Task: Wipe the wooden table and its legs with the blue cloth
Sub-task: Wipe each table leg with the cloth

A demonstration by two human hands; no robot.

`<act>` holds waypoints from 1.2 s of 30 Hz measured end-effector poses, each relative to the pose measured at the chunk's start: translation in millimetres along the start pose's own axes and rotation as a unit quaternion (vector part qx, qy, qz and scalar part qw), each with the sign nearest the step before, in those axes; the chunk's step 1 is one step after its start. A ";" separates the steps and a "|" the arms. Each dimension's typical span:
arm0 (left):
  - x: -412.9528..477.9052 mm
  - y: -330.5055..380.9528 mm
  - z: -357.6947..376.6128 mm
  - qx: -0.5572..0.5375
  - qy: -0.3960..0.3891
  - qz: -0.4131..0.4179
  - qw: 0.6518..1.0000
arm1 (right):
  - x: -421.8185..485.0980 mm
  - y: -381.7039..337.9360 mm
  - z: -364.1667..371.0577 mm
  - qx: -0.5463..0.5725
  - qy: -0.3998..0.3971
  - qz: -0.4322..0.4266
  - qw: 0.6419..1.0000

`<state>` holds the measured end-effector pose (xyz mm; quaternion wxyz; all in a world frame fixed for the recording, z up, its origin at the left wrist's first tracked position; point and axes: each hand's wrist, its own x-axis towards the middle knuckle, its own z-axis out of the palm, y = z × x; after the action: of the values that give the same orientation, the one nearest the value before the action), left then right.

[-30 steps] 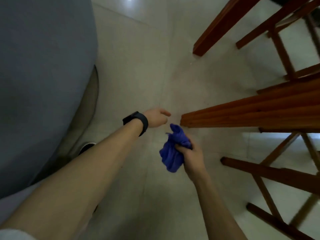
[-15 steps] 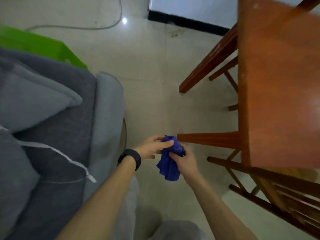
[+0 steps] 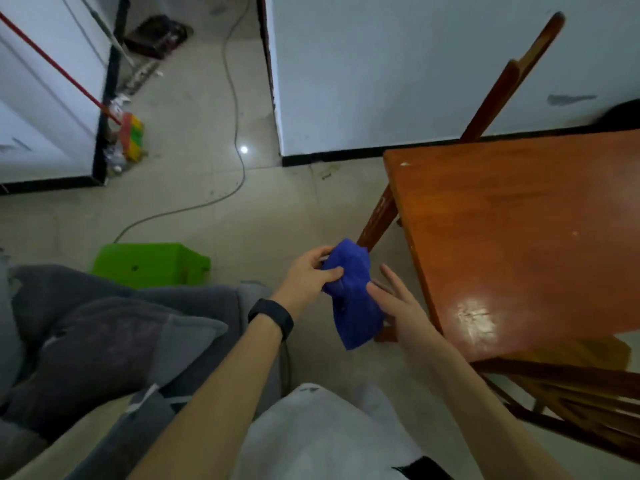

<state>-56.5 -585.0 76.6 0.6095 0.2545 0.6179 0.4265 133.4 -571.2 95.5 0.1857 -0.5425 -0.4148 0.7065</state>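
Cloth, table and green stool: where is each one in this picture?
cloth (image 3: 355, 311): head view, middle of the hanging blue fold.
table (image 3: 519, 244): head view, bare wooden top.
stool (image 3: 156, 258): head view, its green top face.

A black band (image 3: 272, 317) wraps the wrist behind the left hand (image 3: 304, 275). Forearms are bare; pale grey clothing (image 3: 322, 434) fills the bottom centre.

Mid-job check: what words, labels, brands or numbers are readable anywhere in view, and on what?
No text can be read in this view.
The red, yellow and green item by the left wall: too blurred to tell any print.
The black wristband: no digits show.
The wooden table and the blue cloth: no markings show.
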 end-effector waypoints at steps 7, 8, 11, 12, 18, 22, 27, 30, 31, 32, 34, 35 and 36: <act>72.1 73.1 16.2 0.031 -0.066 -0.014 0.997 | 51.1 -52.7 -38.5 -0.018 0.014 -0.062 0.998; 86.9 82.0 17.7 0.059 -0.067 -0.011 0.996 | 64.0 -61.5 -44.5 -0.036 0.044 -0.078 0.995; 131.3 109.0 22.0 0.128 -0.083 0.007 0.988 | 109.0 -86.8 -65.9 -0.087 0.110 -0.130 0.982; 145.7 118.5 23.3 0.141 -0.098 0.010 0.985 | 124.5 -96.1 -72.5 -0.092 0.120 -0.137 0.979; 224.7 185.7 40.2 0.287 -0.154 0.082 0.942 | 199.2 -157.9 -97.1 -0.120 0.148 -0.153 0.970; 278.4 227.5 48.5 0.397 -0.164 0.090 0.899 | 235.9 -195.2 -116.7 -0.226 0.175 -0.168 0.943; 344.0 249.2 65.8 0.562 -0.243 0.099 0.784 | 266.5 -212.5 -146.8 -0.315 0.117 -0.111 0.935; 386.5 256.3 87.8 0.625 -0.278 0.152 0.714 | 280.6 -215.8 -160.0 -0.365 0.166 -0.102 0.910; 398.1 259.9 96.2 0.626 -0.289 0.167 0.705 | 283.2 -217.1 -163.3 -0.383 0.202 -0.104 0.896; 410.6 264.5 105.8 0.624 -0.299 0.189 0.697 | 286.2 -217.7 -167.1 -0.405 0.242 -0.101 0.876; 437.8 274.8 126.3 0.621 -0.330 0.234 0.671 | 292.6 -220.5 -174.9 -0.440 0.322 -0.068 0.836; 451.6 278.4 135.8 0.617 -0.352 0.262 0.654 | 296.3 -222.1 -176.1 -0.441 0.357 -0.053 0.822; 462.9 282.5 145.1 0.608 -0.377 0.292 0.635 | 299.6 -224.2 -174.2 -0.437 0.388 -0.044 0.810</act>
<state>-32.7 -24.2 80.4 0.3413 0.8730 0.3477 -0.0227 149.2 -159.2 76.8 0.1051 -0.7767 -0.5965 0.1729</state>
